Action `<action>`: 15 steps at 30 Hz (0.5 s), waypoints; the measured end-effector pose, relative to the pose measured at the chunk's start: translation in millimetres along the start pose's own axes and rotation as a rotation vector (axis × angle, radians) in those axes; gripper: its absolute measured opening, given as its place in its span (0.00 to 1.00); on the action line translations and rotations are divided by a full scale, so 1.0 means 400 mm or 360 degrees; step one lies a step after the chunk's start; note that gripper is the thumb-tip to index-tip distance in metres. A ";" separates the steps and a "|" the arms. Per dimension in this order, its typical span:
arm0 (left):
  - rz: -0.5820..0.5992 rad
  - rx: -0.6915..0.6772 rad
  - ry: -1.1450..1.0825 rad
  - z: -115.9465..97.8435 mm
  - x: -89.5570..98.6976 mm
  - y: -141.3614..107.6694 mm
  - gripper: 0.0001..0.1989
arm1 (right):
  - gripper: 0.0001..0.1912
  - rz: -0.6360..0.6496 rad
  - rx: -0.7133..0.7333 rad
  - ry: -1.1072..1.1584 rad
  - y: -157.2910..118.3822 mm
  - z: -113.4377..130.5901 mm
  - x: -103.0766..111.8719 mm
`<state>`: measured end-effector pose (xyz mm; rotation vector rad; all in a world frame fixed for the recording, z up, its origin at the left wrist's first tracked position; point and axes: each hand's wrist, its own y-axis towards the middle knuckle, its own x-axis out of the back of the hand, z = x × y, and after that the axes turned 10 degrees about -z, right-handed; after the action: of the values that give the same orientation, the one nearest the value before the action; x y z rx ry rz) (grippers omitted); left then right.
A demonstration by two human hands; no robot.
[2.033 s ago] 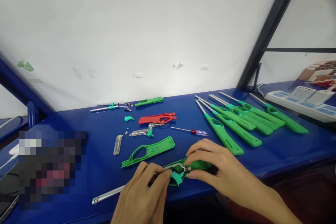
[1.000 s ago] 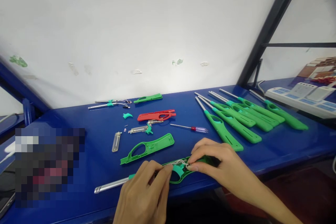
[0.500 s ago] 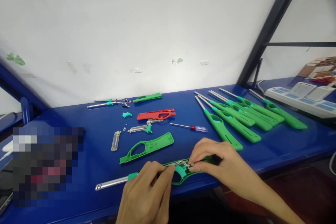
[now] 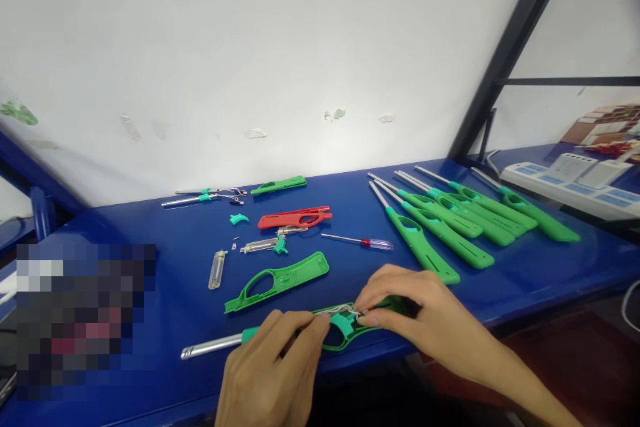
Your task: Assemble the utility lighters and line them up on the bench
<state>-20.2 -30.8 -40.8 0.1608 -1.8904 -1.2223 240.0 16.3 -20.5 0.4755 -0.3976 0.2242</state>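
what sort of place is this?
Probably a small workshop, judging by the several green stick lighters, the screwdriver, and the open green casing with exposed white wires.

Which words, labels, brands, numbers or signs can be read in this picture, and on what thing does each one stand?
None can be read with certainty.
Power strip: blue panels; any print there is too small to read.
Front green shell: no lettering can be made out.
Green lighters: no lettering can be made out.
Pixelated patch at left: anything written there is hidden.
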 end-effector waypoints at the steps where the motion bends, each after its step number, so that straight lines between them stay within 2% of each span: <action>1: 0.0030 -0.0028 0.0033 0.002 0.003 -0.002 0.15 | 0.03 0.0003 0.0030 -0.0032 -0.003 -0.001 0.000; 5: 0.0096 -0.0042 0.0107 0.004 0.012 -0.007 0.18 | 0.05 -0.0028 0.0234 -0.0160 -0.013 -0.003 -0.003; 10: 0.0035 -0.0005 0.0078 0.000 0.013 -0.004 0.19 | 0.07 -0.0055 0.0553 -0.0264 -0.021 0.003 -0.009; 15: 0.0048 -0.0007 0.0135 0.001 0.008 0.001 0.17 | 0.07 -0.0065 0.0658 -0.0278 -0.021 0.002 -0.008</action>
<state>-22.2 -31.9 -38.7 0.1779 -1.8108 -1.1812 239.3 8.1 -24.6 0.9133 -0.5140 0.2268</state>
